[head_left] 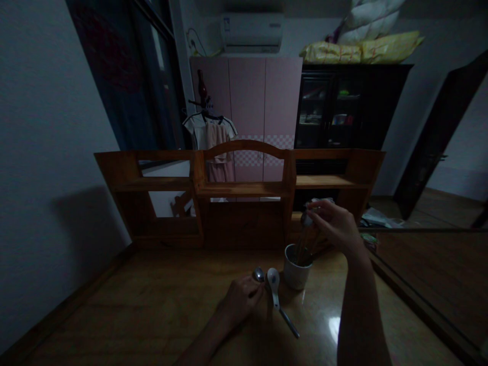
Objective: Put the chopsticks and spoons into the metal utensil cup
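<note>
My left hand (241, 299) rests low over the table, its fingers closed by a metal spoon (258, 274) whose shiny bowl points away from me. Just right of it lies a white ceramic spoon (273, 280). A metal handle (290, 324) sticks out from the ceramic spoon's near end; its other end is hidden. Farther right stands a white cup (296, 274) with several thin sticks, perhaps chopsticks (301, 249), rising from it. Above the cup, my right hand (335, 223) pinches another metal spoon (306, 219), its bowl up near the fingertips and its lower part hard to make out.
A wooden shelf unit (244, 191) spans the back of the table (152, 295). The wall (57, 203) closes off the left side. On the right, beyond a raised edge, is another brown surface (430, 269). The room is dim.
</note>
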Demonstrator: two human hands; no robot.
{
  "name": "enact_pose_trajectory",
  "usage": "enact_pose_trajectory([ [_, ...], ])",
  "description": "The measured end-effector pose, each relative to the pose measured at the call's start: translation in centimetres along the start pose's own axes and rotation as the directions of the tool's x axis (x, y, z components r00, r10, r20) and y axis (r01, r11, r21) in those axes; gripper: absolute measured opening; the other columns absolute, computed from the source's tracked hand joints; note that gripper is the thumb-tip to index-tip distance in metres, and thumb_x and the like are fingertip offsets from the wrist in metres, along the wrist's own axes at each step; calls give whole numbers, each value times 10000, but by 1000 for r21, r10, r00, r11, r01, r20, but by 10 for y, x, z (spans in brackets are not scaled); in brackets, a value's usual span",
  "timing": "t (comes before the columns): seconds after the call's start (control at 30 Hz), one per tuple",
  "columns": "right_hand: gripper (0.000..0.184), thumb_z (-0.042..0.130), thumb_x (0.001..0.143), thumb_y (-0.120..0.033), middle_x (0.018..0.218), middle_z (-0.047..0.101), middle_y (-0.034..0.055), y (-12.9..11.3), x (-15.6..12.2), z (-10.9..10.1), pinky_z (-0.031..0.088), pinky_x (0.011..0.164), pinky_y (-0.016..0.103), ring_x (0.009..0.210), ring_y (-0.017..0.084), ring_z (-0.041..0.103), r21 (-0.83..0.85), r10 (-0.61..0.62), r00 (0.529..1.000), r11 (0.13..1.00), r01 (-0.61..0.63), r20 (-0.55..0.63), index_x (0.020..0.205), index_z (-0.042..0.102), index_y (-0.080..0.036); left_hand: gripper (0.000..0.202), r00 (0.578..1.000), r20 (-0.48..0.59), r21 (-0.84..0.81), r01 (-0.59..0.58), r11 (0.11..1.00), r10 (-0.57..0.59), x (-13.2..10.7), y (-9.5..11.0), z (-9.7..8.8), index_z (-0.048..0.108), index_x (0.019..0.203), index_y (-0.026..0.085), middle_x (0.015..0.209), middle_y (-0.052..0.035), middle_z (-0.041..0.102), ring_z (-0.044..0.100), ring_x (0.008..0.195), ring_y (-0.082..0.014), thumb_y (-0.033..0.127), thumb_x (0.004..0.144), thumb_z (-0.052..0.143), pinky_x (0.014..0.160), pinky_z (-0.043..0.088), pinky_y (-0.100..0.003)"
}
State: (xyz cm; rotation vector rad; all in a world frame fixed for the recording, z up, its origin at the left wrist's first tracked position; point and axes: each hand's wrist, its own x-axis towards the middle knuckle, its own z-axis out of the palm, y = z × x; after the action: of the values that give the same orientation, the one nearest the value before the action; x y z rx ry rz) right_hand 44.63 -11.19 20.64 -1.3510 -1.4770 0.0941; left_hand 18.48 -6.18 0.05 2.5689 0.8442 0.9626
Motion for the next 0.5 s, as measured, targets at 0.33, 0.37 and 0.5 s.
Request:
enact_pose_trajectory([
  [0.33, 137, 568, 821, -285, 695, 709, 11, 15, 1, 11, 496, 509, 214, 591, 177, 686, -70, 101, 923, 994, -81, 371, 925, 587, -197, 359, 1000, 9, -3, 9, 1000, -9, 1, 4, -4, 636, 663, 167, 723, -22, 664, 595, 689, -117, 219, 956, 435, 658, 406, -225],
  [0.37, 144, 569, 816, -281, 709, 713, 17, 18, 1, 13, 501, 509, 215, 595, 179, 688, -68, 117, 912, 993, -98, 394, 929, 586, -195, 362, 1000, 5, 3, 11, 1000, -11, 1, 4, -4, 632, 657, 167, 713, -20, 659, 590, 679, -115, 221, 957, 435, 656, 403, -226],
  [0.5, 148, 553, 807, -260, 746, 719, 47, 24, 2, 23, 499, 505, 206, 618, 180, 693, -147, 179, 883, 981, -127, 434, 904, 622, -173, 372, 1000, -10, 11, -8, 1000, 8, 2, 5, -4, 620, 644, 164, 698, -23, 646, 578, 664, -112, 229, 958, 432, 639, 392, -224],
])
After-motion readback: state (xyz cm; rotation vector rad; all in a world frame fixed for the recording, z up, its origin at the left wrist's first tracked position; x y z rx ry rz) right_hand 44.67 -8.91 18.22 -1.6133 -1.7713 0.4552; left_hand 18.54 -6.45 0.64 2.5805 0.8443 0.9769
